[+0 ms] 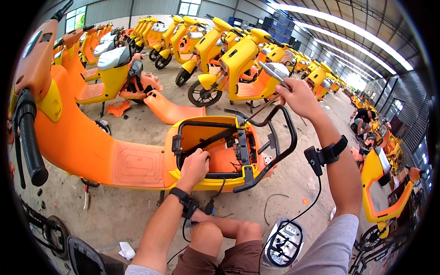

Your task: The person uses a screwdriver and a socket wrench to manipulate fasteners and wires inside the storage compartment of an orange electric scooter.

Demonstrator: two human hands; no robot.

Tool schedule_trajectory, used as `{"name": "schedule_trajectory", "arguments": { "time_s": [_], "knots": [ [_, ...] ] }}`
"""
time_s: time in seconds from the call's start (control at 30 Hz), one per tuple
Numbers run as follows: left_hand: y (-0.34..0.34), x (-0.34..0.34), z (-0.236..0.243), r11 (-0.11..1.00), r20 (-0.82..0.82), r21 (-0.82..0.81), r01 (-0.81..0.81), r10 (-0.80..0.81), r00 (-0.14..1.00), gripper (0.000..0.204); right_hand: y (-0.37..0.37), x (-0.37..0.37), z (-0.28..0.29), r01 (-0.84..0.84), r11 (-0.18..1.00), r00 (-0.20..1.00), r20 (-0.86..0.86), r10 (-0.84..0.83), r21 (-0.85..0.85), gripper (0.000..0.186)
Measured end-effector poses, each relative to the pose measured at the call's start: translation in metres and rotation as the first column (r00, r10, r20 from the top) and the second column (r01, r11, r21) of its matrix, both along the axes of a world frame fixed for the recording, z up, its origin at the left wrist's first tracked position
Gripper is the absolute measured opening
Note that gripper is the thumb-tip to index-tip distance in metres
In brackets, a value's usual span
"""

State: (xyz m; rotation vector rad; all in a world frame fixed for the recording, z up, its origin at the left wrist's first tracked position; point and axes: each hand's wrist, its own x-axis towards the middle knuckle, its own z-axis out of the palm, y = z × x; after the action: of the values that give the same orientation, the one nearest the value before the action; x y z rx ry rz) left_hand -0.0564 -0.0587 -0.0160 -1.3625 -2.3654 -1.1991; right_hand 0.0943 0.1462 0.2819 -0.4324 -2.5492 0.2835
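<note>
Cataloguing from lower frame upward, near to far.

1. Seat unit: grey-and-black shell lying on the concrete floor at lower centre-right, beside the person's bent knee. Risk, as a judgement: a shift of the leg could knock or crush it.

2. Cable: black lead running from the wrist-strapped device on the right forearm down toward the lap. It hangs close to the rear rack; snagging there looks possible if the arm swings.

3. Left hand: centre frame, fingers curled over the near rim of the open seat compartment of the orange scooter. Grip pressed onto the rim, holding no separate item that can be made out. Risk: loose wiring and a bracket sit just beside the fingers, so a slip of the tool could pinch them.

4. Right hand: upper centre-right, raised, closed around the handle of a hammer, its metal head up and left of the fist. Risk: a missed blow could crack the orange plastic or strike the left hand, since both lie below the hammer's line.

5. Detached orange panels: on the floor behind the compartment, a trip hazard.

6. Rows of yellow scooters: upper frame, well apart; 1 crouching person at far right.
</note>
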Motion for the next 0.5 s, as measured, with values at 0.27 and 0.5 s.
{"name": "schedule_trajectory", "arguments": {
  "time_s": [0.27,0.5],
  "knots": [
    [0.000,0.002,0.001,1.000,-0.007,-0.013,-0.005,0.005,1.000,0.009,0.016,-0.015,-0.003,0.187,0.958,0.982,-0.079,-0.173,0.219,0.029],
    [0.001,0.003,0.002,1.000,-0.007,-0.021,-0.017,0.017,1.000,0.010,0.013,-0.026,-0.009,0.285,0.886,0.958,-0.134,-0.253,0.367,0.030]
  ]
}}
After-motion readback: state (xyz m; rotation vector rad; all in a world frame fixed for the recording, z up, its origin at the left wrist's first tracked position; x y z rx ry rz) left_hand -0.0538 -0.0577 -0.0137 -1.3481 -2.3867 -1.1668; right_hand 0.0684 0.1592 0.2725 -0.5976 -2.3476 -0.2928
